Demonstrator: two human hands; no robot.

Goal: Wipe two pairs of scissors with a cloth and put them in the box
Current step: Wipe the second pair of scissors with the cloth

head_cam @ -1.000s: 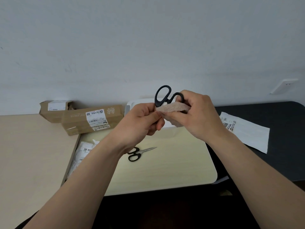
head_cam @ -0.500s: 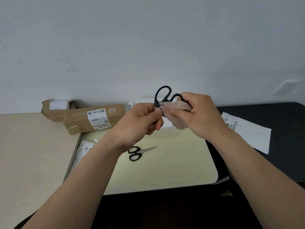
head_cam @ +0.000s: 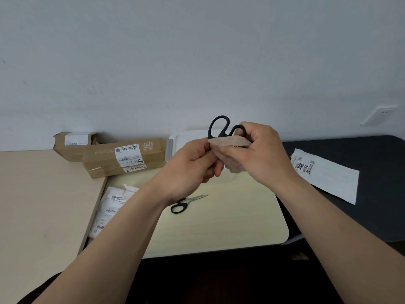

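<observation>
I hold black-handled scissors (head_cam: 219,127) in the air, handles up; the blades are hidden inside a beige cloth (head_cam: 230,150). My right hand (head_cam: 258,154) is closed around the cloth and the scissors. My left hand (head_cam: 190,165) pinches the cloth's left edge beside it. A second, smaller pair of black-handled scissors (head_cam: 186,202) lies on the pale yellow board (head_cam: 230,218) below my left wrist, tips pointing right. A white box (head_cam: 186,139) stands behind my hands against the wall, mostly hidden.
Two brown cardboard parcels (head_cam: 122,159) lie at the back left. White plastic mail bags (head_cam: 109,207) sit at the board's left edge. A white labelled bag (head_cam: 326,176) rests on the dark table (head_cam: 361,154) to the right. A beige table (head_cam: 39,205) lies to the left.
The cloth has shifted slightly along the scissors between my hands. Both hands stay in nearly the same spot. The scissors on the board have not moved.
</observation>
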